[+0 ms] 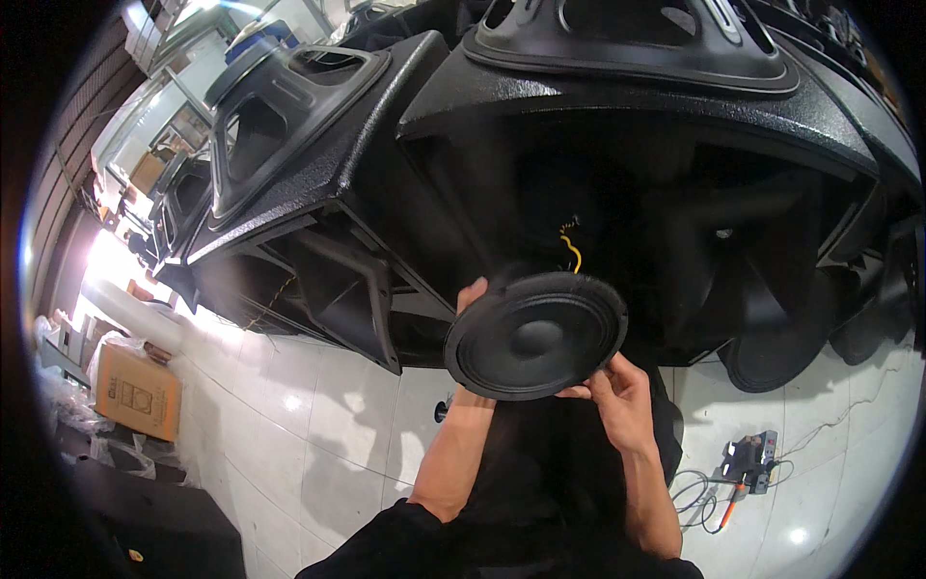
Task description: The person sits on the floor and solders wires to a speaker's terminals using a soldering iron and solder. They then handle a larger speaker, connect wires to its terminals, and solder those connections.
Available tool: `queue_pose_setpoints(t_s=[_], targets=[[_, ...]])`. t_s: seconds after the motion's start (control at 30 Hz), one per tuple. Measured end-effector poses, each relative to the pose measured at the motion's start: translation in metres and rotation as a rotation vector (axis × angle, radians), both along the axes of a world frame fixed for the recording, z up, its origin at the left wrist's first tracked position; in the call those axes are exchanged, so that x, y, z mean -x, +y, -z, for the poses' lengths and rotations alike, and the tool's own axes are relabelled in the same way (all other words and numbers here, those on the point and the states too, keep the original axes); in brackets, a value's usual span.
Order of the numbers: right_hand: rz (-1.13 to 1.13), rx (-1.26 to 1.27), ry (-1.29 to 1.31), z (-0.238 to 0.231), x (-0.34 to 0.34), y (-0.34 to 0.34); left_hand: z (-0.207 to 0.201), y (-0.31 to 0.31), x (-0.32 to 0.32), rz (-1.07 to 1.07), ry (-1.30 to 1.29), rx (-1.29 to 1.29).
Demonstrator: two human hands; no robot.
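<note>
A round black loudspeaker driver [536, 335] with a dark cone is held up between both hands, in front of the open mouth of a large black speaker cabinet [617, 106]. My left hand [472, 293] grips its upper left rim from behind, mostly hidden by the driver. My right hand [617, 391] holds the lower right rim, fingers curled on the edge. A yellow wire [574, 253] hangs inside the dark cabinet just above the driver.
More black cabinets [289, 145] stand in a row to the left. A brown cardboard box [137, 391] sits on the white tiled floor at the left. A tool with cables [748, 463] lies on the floor at the right.
</note>
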State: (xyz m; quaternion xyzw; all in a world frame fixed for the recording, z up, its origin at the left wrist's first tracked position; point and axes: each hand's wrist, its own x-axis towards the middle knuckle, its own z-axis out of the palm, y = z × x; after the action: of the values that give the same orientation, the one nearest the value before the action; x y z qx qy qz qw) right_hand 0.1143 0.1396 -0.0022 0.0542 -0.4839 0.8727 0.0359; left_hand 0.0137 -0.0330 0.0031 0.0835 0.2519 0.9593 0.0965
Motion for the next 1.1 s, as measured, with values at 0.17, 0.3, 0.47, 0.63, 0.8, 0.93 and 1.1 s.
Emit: queue_pose_setpoints(t_s=[0.17, 0.3, 0.47, 0.63, 0.8, 0.93, 1.1], targets=[[0.338, -0.349, -0.098, -0.015, -0.013, 0.005, -0.013, 0.000, -0.017, 0.391, -0.192, -0.231], [0.602, -0.766, 0.232, -0.063, 0.005, 0.023, 0.037, 0.017, -0.004, 0.438, -0.220, -0.245], [0.313, -0.871, 0.059, -0.104, 0.042, 0.020, 0.078, -0.002, -0.005, 0.286, -0.216, -0.090], [0.259, -1.130, 0.441, -0.113, 0.059, 0.022, 0.081, -0.002, 0.001, 0.294, -0.272, -0.068], [0.038, -1.406, 0.560, -0.119, 0.079, 0.037, 0.056, 0.007, 0.007, 0.408, -0.314, -0.312], [-0.067, -1.469, 0.569, -0.123, 0.082, 0.038, 0.067, 0.006, 0.007, 0.399, -0.343, -0.249], [-0.081, -1.480, 0.614, -0.119, 0.083, 0.039, 0.063, 0.018, 0.008, 0.312, -0.437, -0.194]])
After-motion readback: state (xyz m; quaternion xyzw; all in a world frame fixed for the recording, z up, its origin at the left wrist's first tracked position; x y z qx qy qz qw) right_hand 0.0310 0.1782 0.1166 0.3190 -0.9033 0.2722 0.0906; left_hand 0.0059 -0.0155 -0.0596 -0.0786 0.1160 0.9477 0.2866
